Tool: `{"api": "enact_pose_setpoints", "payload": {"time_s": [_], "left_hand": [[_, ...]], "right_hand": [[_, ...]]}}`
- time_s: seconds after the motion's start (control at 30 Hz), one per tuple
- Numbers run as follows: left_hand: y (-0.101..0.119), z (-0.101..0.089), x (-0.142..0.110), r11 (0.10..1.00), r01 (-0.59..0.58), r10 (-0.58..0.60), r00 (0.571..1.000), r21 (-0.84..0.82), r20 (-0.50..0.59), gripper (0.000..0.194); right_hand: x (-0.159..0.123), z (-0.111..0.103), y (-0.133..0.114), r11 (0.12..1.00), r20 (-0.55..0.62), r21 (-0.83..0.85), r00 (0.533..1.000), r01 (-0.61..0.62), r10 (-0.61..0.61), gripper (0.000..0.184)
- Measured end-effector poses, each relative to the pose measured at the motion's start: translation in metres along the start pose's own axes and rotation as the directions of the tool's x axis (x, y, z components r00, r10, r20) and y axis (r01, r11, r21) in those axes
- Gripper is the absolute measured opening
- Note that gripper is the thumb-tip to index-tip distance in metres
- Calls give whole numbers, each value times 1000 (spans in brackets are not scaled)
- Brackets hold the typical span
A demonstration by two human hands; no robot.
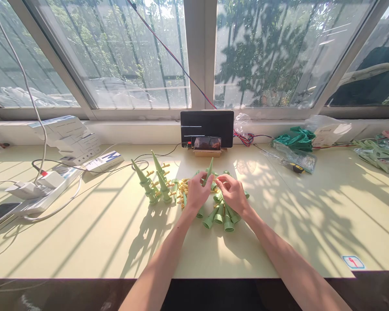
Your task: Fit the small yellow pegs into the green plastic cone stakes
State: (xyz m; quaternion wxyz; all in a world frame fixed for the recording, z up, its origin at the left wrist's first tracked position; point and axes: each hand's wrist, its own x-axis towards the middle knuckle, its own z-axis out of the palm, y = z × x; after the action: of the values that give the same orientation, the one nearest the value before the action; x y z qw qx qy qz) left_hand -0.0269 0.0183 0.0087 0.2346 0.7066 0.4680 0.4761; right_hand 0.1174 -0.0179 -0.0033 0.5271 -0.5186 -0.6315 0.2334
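Note:
My left hand (199, 188) is closed around a green plastic cone (210, 167), whose pointed tip rises above the fingers. Close beside it, my right hand (232, 191) pinches a small piece near the cone; the fingers mostly cover it, and it looks yellowish. Several loose green cones (218, 214) lie with their round open ends toward me, under and in front of the hands. Small yellow pegs (183, 187) are heaped just left of my left hand. Farther left, green cones (164, 188) stand upright in stacks with yellow pegs sticking out of their sides.
A dark tablet (206, 123) leans by the window, with a phone (207, 143) on a small stand before it. White boxes (65, 136) and a power strip (48, 194) with cables occupy the left. Green plastic bags (294, 139) and a yellow-black object (296, 168) lie back right.

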Motion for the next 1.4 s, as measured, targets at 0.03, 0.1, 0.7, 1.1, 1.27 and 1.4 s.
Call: {"api": "enact_pose_setpoints", "payload": {"time_s": [0.03, 0.1, 0.7, 1.1, 1.27, 1.4], "left_hand": [[0, 0, 0, 1000, -1, 1, 1000, -3, 2, 24], [0, 0, 0, 1000, -4, 5, 1000, -13, 7, 23], [3, 2, -2, 999, -14, 16, 999, -44, 39, 22], [2, 0, -1, 999, 23, -23, 1000, -26, 4, 23], [1, 0, -1, 999, 32, -32, 999, -4, 1, 23], [0, 0, -1, 999, 31, -31, 999, -14, 9, 24]], "right_hand": [[0, 0, 0, 1000, 3, 0, 1000, -2, 2, 34], [0, 0, 0, 1000, 6, -3, 1000, -5, 5, 34], [1, -1, 0, 996, -24, -86, 1000, -3, 1, 51], [0, 0, 2, 1000, -6, 10, 1000, -17, 17, 36], [0, -1, 2, 1000, -12, -1, 1000, 23, -23, 31], [1, 0, 3, 1000, -13, 2, 1000, 16, -16, 30]]}}
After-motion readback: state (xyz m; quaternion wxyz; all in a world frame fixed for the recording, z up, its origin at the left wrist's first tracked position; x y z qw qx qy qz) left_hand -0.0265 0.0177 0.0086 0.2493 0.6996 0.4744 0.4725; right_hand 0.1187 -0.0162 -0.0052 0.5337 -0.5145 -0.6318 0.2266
